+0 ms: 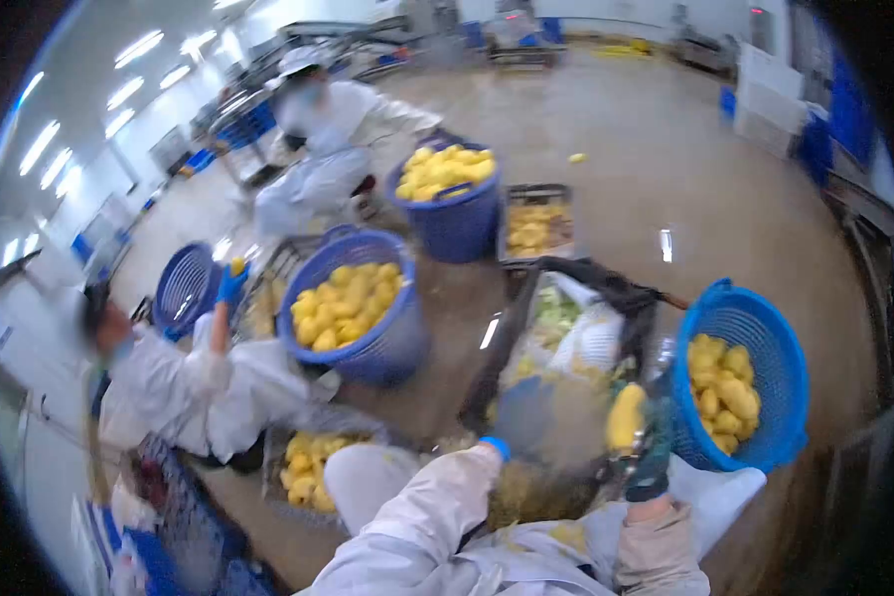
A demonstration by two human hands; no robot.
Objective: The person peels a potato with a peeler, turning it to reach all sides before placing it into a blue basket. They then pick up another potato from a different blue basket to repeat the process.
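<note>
A peeled yellow potato stands upright at the fingers of my right hand, which wears a dark green glove and is closed around its side. My left hand, in a blue glove, is smeared by motion over a bin lined with black plastic; its fingers do not show clearly. Inside the bin lie pale green scraps and a white netted piece. Close to my right hand stands a bright blue basket with peeled potatoes in it.
Two purple baskets hold peeled potatoes. Crates of potatoes stand at left and ahead. A co-worker at left raises a potato in a blue glove; another person crouches farther off. The floor looks wet.
</note>
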